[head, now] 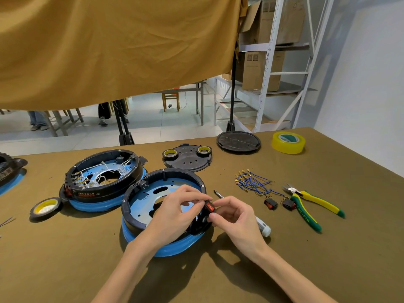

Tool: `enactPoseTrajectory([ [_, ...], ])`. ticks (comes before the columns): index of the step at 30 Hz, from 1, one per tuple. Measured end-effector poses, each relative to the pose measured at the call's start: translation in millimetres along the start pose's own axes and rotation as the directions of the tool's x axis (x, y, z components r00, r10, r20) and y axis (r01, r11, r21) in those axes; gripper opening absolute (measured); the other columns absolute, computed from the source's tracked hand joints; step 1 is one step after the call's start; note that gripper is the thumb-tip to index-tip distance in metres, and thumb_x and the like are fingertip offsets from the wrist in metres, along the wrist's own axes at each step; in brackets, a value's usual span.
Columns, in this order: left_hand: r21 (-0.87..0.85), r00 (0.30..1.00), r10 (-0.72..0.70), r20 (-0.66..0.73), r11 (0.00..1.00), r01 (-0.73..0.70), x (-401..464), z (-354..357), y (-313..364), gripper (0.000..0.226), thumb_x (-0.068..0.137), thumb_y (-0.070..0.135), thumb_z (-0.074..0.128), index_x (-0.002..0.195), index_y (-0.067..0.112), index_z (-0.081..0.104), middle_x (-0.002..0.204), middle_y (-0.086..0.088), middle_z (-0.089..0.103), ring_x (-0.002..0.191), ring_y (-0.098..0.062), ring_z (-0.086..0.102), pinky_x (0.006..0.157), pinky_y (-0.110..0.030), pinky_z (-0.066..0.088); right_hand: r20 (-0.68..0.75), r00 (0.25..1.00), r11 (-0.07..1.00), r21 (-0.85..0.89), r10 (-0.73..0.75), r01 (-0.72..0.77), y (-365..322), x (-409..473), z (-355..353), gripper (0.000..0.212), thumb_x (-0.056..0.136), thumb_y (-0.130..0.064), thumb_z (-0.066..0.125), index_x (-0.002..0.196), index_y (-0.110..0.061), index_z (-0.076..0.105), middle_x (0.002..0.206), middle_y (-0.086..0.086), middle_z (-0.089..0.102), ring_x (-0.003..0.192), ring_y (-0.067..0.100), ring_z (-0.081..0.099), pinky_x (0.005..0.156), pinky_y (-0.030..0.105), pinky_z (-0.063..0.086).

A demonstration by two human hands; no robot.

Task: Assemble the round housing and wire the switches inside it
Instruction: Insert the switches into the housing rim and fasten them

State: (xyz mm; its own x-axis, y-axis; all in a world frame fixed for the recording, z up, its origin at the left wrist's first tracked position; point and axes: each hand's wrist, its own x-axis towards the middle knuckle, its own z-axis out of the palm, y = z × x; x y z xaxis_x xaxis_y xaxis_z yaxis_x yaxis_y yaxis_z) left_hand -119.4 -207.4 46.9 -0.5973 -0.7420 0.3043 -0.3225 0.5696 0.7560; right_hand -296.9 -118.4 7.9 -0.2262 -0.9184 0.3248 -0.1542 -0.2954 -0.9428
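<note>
Olive-brown table [65,248], both hands at the round housing [140,217]: left hand [175,212] and right hand [235,217] each pinch the red switch [210,208] at its rim.

a roll of clear yellow tape [288,142] lies far beyond the right hand; a dark tape roll [45,208] lies left of the left hand; cardboard boxes [260,69] sit on shelving behind.

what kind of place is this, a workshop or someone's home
Most likely a small assembly workshop or stockroom: metal shelving stacked with cardboard boxes, and a bench holding cutters, loose blue wires and a half-built round housing.
</note>
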Motion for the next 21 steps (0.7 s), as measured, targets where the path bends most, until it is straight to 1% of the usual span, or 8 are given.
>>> enactPoseTrajectory([
  [6,0.0,1.0,0.012,0.01,1.0,-0.012,1,0,-2,0.023,0.1,0.027,0.064,0.109,0.043,0.077,0.109,0.024,0.062,0.115,-0.004,0.057,0.096,-0.031,0.052,-0.005,1.0,0.999,-0.046,-0.006,0.006,1,0,-1,0.023,0.089,-0.01,0.079,0.108,-0.017,0.068,0.09,0.0,0.078,0.083,0.019,0.075,0.075,0.027,0.061],
  [10,0.037,0.998,0.009,0.063,0.999,-0.011,2,0,-5,0.021,0.099,0.031,0.065,0.107,0.046,0.077,0.113,0.027,0.06,0.119,0.001,0.053,0.093,-0.02,0.047,-0.033,0.999,0.986,-0.169,0.009,-0.014,4,-1,2,0.021,0.088,-0.025,0.081,0.105,-0.028,0.068,0.087,-0.005,0.074,0.08,0.018,0.07,0.07,0.03,0.06],
  [11,0.049,0.997,0.0,0.074,0.999,-0.003,2,0,-6,0.021,0.098,0.031,0.066,0.107,0.047,0.076,0.115,0.028,0.059,0.12,0.004,0.052,0.092,-0.016,0.045,-0.028,1.0,0.975,-0.223,-0.003,-0.004,6,-2,2,0.018,0.09,-0.027,0.078,0.105,-0.029,0.068,0.087,-0.008,0.073,0.08,0.016,0.069,0.07,0.029,0.059],
  [13,0.066,0.998,-0.026,0.06,0.998,0.022,2,1,-8,0.027,0.099,0.025,0.064,0.113,0.047,0.072,0.12,0.029,0.057,0.121,0.007,0.051,0.092,-0.011,0.043,-0.023,0.999,0.952,-0.306,-0.037,0.028,9,-3,4,0.013,0.095,-0.026,0.073,0.106,-0.03,0.066,0.087,-0.013,0.07,0.08,0.013,0.067,0.067,0.022,0.054],
  [14,0.064,0.998,-0.054,0.038,0.997,0.051,3,1,-9,0.033,0.099,0.02,0.062,0.118,0.047,0.067,0.123,0.027,0.056,0.12,0.006,0.052,0.094,-0.012,0.045,-0.034,0.999,0.947,-0.319,-0.042,0.029,10,-4,5,0.011,0.097,-0.025,0.071,0.105,-0.03,0.066,0.086,-0.015,0.07,0.08,0.012,0.067,0.066,0.019,0.051],
  [16,0.027,0.985,-0.17,-0.001,0.985,0.17,6,0,-10,0.039,0.099,0.012,0.058,0.125,0.04,0.061,0.122,0.021,0.058,0.115,0.002,0.058,0.096,-0.018,0.05,-0.057,0.998,0.944,-0.33,-0.036,0.015,10,-4,5,0.01,0.097,-0.025,0.07,0.105,-0.031,0.067,0.087,-0.018,0.07,0.08,0.009,0.066,0.065,0.015,0.049],
  [18,0.049,0.962,-0.273,-0.007,0.961,0.273,9,0,-12,0.035,0.099,0.012,0.056,0.127,0.032,0.063,0.119,0.017,0.063,0.109,0.0,0.061,0.095,-0.021,0.051,-0.067,0.996,0.932,-0.363,-0.057,0.029,10,-3,5,0.009,0.096,-0.025,0.071,0.102,-0.032,0.069,0.089,-0.02,0.069,0.08,0.007,0.065,0.066,0.013,0.047],
  [21,0.134,0.949,-0.315,0.016,0.941,0.31,14,4,-16,0.033,0.101,0.017,0.053,0.129,0.025,0.068,0.121,0.01,0.069,0.108,-0.002,0.062,0.09,-0.02,0.047,-0.073,0.993,0.912,-0.406,-0.095,0.058,10,-1,6,0.008,0.094,-0.027,0.073,0.097,-0.034,0.072,0.091,-0.018,0.066,0.084,0.01,0.062,0.07,0.017,0.049],
])
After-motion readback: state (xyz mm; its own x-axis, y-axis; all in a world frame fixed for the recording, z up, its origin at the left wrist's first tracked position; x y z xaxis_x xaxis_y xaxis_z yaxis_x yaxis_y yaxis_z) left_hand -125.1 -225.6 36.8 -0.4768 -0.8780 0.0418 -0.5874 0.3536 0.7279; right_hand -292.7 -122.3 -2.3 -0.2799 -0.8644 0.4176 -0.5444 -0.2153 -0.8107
